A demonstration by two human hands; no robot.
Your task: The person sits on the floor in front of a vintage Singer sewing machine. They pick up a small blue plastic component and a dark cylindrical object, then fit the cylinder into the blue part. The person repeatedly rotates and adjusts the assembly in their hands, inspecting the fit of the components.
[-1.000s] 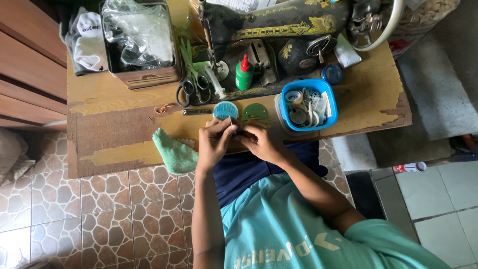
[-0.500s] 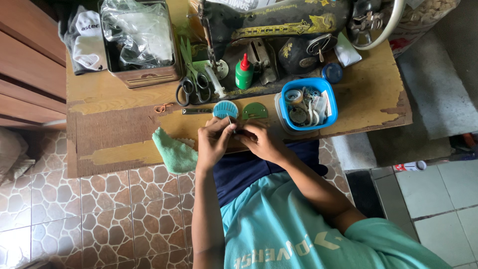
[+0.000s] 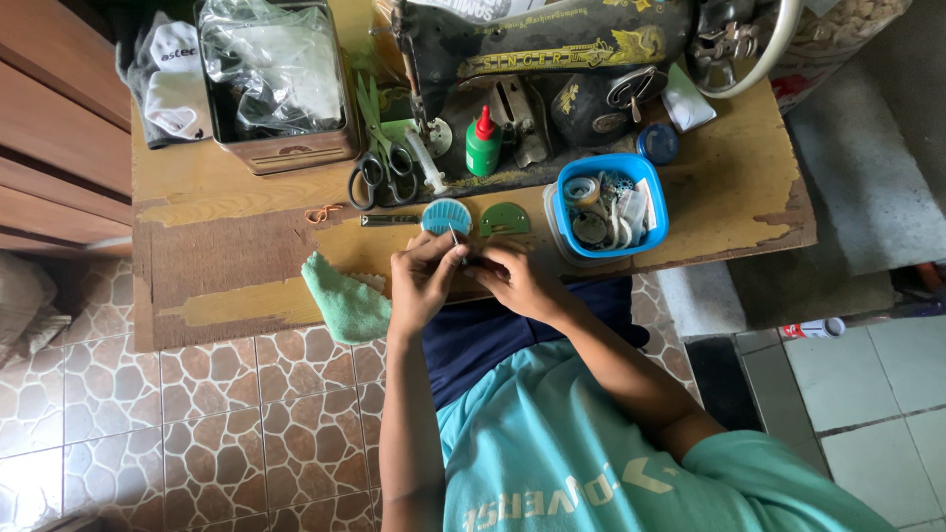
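Note:
My left hand and my right hand meet at the near edge of a worn wooden sewing table. Between the fingers of both is a thin metal tool and a small part too hidden to make out. Just beyond the fingertips lie a round blue ribbed disc and a green half-round plate. A black sewing machine stands at the back of the table.
A blue tub of bobbins and small bits sits right of my hands. Scissors, a syringe, a green bottle with red cap, a metal box holding plastic bags and a green cloth lie around. Tiled floor below.
Both hands stay together at the table edge; the fingers shift slightly around the thin tool. Nothing else has moved.

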